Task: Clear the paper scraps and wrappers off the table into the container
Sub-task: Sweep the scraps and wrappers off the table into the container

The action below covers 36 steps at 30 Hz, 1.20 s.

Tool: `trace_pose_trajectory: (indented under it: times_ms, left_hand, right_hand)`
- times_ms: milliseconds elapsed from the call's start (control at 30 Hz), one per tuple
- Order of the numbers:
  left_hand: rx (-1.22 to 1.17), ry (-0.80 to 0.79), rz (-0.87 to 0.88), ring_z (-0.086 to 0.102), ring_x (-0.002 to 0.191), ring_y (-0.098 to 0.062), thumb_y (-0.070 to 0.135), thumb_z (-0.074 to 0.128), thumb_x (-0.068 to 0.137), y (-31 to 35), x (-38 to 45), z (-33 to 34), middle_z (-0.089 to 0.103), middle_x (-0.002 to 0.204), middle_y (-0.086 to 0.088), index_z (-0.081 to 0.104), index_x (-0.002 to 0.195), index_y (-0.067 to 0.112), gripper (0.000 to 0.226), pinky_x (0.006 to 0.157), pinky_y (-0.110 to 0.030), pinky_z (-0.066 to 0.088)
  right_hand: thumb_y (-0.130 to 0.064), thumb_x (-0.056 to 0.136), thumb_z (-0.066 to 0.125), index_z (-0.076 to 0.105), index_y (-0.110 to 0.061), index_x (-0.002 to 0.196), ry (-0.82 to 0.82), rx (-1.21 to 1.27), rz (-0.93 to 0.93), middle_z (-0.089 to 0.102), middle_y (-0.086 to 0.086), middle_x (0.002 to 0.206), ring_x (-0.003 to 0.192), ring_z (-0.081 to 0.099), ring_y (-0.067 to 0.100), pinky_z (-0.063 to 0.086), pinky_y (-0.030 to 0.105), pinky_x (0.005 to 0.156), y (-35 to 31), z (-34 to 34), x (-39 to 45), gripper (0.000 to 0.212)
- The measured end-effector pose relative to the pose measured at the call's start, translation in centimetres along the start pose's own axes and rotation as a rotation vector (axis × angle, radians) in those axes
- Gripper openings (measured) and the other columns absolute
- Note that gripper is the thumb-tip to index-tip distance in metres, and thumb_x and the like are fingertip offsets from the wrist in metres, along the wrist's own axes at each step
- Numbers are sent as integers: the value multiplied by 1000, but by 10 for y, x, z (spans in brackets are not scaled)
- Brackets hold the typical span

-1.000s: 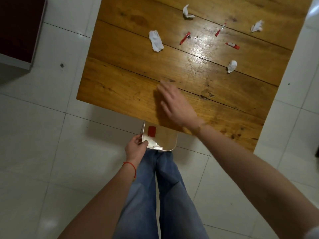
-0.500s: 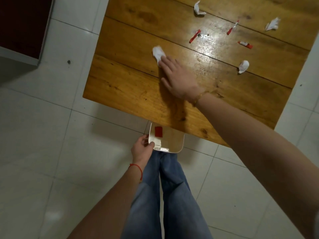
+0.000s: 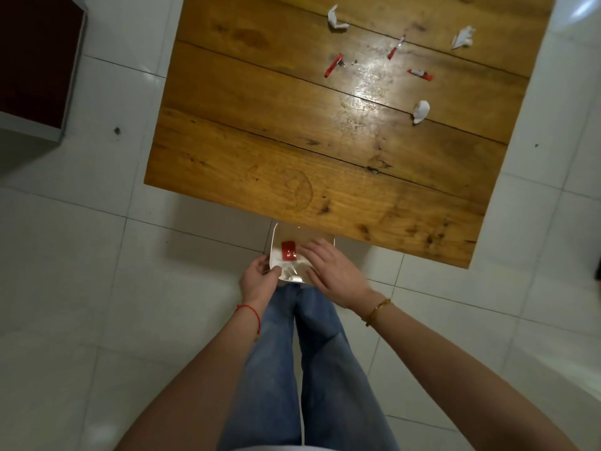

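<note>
My left hand [image 3: 258, 279] grips the left rim of a pale shallow container [image 3: 274, 237], held just below the near edge of the wooden table [image 3: 260, 141]. A red wrapper [image 3: 288, 249] and white paper [image 3: 287, 270] lie inside it. My right hand [image 3: 331, 271] hovers palm down over the container's right half, fingers spread, with nothing seen in it. On the far right of the table lie three crumpled white scraps [image 3: 335, 19] [image 3: 461, 39] [image 3: 421, 111] and three red-and-white wrappers [image 3: 333, 65] [image 3: 396, 47] [image 3: 420, 74].
White tiled floor [image 3: 97, 288] surrounds the table. A dark red cabinet [image 3: 32, 60] with a pale edge stands at the upper left. My legs in blue jeans [image 3: 309, 369] are directly below the container.
My right hand reached the white paper at the table's left centre, then drew back to the container. That paper is gone from the table. My left hand kept hold of the container.
</note>
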<state>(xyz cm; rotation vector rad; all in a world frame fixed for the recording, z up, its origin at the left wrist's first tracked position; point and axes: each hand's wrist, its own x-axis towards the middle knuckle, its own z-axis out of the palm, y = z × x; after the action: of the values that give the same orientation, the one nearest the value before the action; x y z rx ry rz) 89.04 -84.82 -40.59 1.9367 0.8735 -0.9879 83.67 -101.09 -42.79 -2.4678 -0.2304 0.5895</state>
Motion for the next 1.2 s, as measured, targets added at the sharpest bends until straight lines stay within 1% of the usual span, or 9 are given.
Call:
trace_pose_trajectory:
  times_ms: [200, 367, 500, 667, 800, 900, 967, 1067, 1200]
  left_hand:
    - [49, 29, -21, 63, 105, -25, 10, 63, 78, -7, -34, -18, 70, 112, -9, 64, 116, 9, 38, 92, -30, 47]
    - [72, 16, 62, 65, 101, -24, 10, 63, 77, 1, -76, -43, 71, 107, -7, 65, 114, 10, 37, 89, -28, 48]
    - [73, -37, 136, 66, 99, -26, 9, 64, 76, 16, -105, -59, 71, 107, -9, 65, 111, 13, 36, 91, -38, 53]
    - [116, -87, 252, 63, 94, -23, 8, 63, 78, 38, -138, -73, 67, 108, -9, 60, 116, 12, 38, 79, -32, 54]
    - [203, -139, 314, 62, 99, -26, 11, 64, 81, 57, -160, -74, 64, 111, -9, 57, 121, 11, 40, 70, -28, 52]
    - [301, -196, 362, 61, 105, -29, 15, 66, 82, 69, -172, -68, 64, 117, -11, 56, 123, 11, 42, 88, -39, 53]
    - [347, -213, 399, 62, 104, -29, 15, 65, 82, 76, -183, -61, 64, 115, -12, 57, 120, 11, 40, 87, -39, 54]
    - [415, -241, 458, 63, 100, -27, 15, 63, 83, 86, -201, -46, 64, 112, -11, 57, 121, 11, 39, 76, -32, 53]
    - [472, -309, 477, 61, 106, -28, 15, 63, 85, 94, -225, -13, 60, 118, -11, 50, 130, 10, 47, 88, -40, 55]
  right_hand:
    - [-24, 96, 47, 49, -12, 132, 222, 23, 252, 55, 6, 130, 121, 47, 22, 39, 35, 104, -21, -18, -20, 38]
    - [-25, 97, 45, 49, -12, 132, 308, 101, 410, 56, 5, 127, 118, 48, 21, 40, 36, 102, -45, -43, -55, 37]
    - [-24, 97, 45, 50, -11, 130, 394, 163, 507, 57, 6, 125, 117, 49, 23, 40, 34, 101, -68, -65, -86, 36]
    - [-21, 97, 46, 51, -9, 131, 526, 197, 611, 57, 7, 126, 118, 49, 21, 41, 35, 104, -94, -88, -120, 36]
    - [-21, 97, 47, 51, -12, 132, 636, 234, 688, 58, 4, 126, 118, 49, 17, 38, 27, 101, -114, -102, -149, 36]
    - [-22, 97, 48, 52, -14, 131, 708, 277, 771, 58, 3, 126, 118, 50, 16, 38, 26, 100, -122, -104, -171, 35]
    - [-22, 97, 48, 52, -15, 131, 752, 315, 823, 58, 3, 127, 119, 49, 16, 39, 27, 101, -126, -104, -186, 35]
    - [-22, 97, 47, 51, -15, 132, 810, 371, 887, 57, 3, 128, 122, 47, 16, 38, 29, 102, -127, -104, -212, 36]
    - [-25, 97, 46, 53, -18, 130, 907, 436, 993, 57, 2, 128, 120, 49, 18, 42, 32, 100, -112, -105, -251, 34]
